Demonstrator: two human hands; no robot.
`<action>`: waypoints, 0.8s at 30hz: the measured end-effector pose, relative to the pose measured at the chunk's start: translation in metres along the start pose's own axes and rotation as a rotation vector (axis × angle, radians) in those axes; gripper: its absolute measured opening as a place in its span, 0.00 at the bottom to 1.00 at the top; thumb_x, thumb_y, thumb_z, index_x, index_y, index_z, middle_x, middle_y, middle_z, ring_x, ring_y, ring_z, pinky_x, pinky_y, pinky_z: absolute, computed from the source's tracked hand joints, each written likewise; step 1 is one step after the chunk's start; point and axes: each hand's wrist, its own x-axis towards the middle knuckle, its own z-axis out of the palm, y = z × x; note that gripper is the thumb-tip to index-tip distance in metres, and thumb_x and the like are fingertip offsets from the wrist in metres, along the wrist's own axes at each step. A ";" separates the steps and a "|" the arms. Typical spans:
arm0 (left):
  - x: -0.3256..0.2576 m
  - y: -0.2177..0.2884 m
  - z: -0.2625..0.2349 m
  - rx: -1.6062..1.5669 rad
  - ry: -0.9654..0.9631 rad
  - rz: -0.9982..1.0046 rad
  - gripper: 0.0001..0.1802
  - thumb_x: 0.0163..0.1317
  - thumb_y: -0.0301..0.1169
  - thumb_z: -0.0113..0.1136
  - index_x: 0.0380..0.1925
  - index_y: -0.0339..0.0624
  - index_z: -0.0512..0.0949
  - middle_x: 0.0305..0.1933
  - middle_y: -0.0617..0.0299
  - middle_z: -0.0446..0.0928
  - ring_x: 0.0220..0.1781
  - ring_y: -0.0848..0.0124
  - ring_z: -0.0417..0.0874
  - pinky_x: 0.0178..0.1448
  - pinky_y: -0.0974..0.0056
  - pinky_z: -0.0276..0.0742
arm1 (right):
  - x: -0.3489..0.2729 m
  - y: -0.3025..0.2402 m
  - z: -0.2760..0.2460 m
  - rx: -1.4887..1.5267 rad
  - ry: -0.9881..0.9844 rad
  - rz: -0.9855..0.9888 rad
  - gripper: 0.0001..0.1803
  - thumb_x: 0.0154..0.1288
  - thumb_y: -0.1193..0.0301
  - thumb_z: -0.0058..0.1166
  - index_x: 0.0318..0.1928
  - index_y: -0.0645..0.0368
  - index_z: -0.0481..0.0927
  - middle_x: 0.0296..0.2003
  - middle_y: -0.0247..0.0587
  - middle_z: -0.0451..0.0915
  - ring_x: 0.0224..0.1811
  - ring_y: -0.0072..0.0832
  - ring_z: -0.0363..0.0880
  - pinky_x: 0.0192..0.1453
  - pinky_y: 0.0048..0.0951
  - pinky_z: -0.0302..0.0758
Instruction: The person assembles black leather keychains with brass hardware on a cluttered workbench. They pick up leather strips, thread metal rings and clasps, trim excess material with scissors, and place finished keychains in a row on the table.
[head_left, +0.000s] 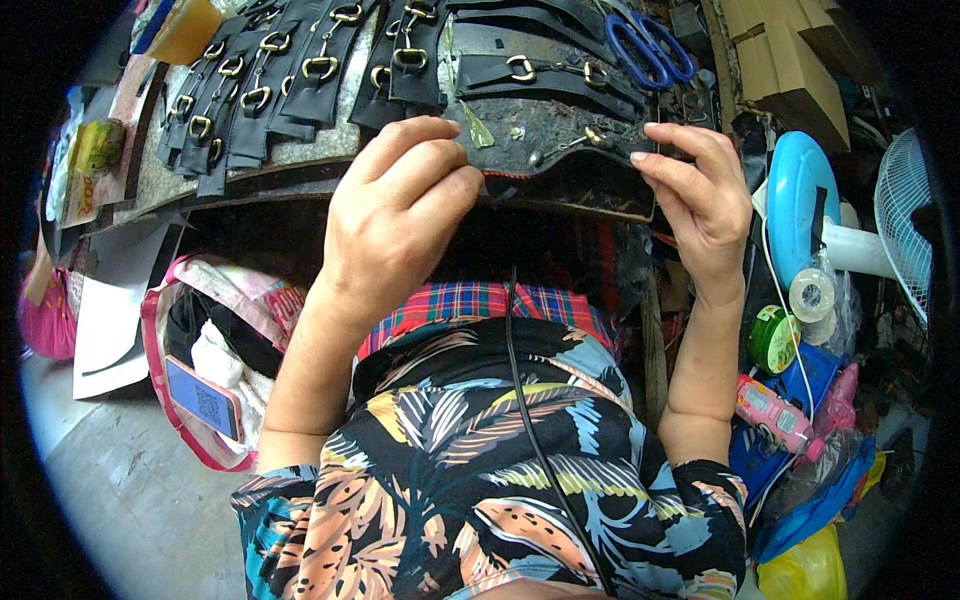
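Black leather, a wide curved strap piece [560, 150] with a small brass fitting, lies at the near edge of the workbench [300, 185], and both hands grip it: the left hand [395, 215] curls its fingers over the left end, while the right hand [700, 195] pinches the right end between thumb and fingertips. Beyond them rows of black straps with brass buckles [270, 85] cover the bench, blue-handled scissors [650, 50] lie further back, and a blue fan [800, 205] stands to the right.
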 end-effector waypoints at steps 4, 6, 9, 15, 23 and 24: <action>-0.002 0.012 0.012 -0.174 0.039 -0.064 0.26 0.48 0.29 0.77 0.49 0.40 0.80 0.51 0.51 0.82 0.54 0.49 0.82 0.57 0.51 0.80 | -0.010 -0.003 -0.001 0.009 -0.030 0.004 0.16 0.49 0.81 0.70 0.41 0.54 0.88 0.44 0.39 0.86 0.47 0.42 0.84 0.50 0.38 0.83; -0.001 0.019 0.018 -0.188 -0.008 -0.064 0.32 0.46 0.35 0.81 0.52 0.41 0.78 0.51 0.52 0.82 0.53 0.50 0.82 0.57 0.51 0.80 | -0.013 -0.004 0.000 0.004 -0.027 0.006 0.17 0.49 0.81 0.70 0.41 0.54 0.88 0.44 0.39 0.86 0.46 0.42 0.84 0.50 0.39 0.83; 0.000 0.022 0.024 -0.093 -0.056 -0.025 0.24 0.47 0.31 0.74 0.47 0.42 0.81 0.46 0.58 0.83 0.50 0.56 0.83 0.52 0.55 0.80 | -0.015 -0.004 0.003 -0.026 0.012 -0.012 0.17 0.48 0.81 0.70 0.41 0.54 0.88 0.44 0.38 0.87 0.47 0.41 0.84 0.50 0.38 0.84; 0.000 0.003 0.018 0.251 0.082 0.130 0.12 0.47 0.33 0.65 0.35 0.50 0.84 0.45 0.69 0.82 0.54 0.63 0.80 0.60 0.52 0.76 | -0.009 -0.016 0.012 -0.177 0.026 -0.088 0.14 0.50 0.79 0.68 0.40 0.55 0.89 0.45 0.37 0.88 0.49 0.41 0.84 0.50 0.37 0.84; -0.005 0.018 0.007 0.095 -0.013 -0.113 0.19 0.50 0.25 0.68 0.45 0.48 0.87 0.55 0.65 0.85 0.56 0.58 0.80 0.64 0.53 0.74 | 0.004 -0.024 0.007 0.013 0.028 0.009 0.16 0.53 0.82 0.63 0.44 0.57 0.89 0.48 0.41 0.87 0.49 0.42 0.83 0.53 0.39 0.82; -0.004 0.020 0.012 0.057 0.019 -0.124 0.19 0.51 0.25 0.68 0.46 0.47 0.87 0.56 0.64 0.84 0.56 0.57 0.80 0.62 0.54 0.75 | 0.005 -0.026 0.010 0.027 0.068 0.011 0.16 0.54 0.82 0.64 0.44 0.57 0.89 0.48 0.40 0.87 0.49 0.42 0.83 0.53 0.38 0.82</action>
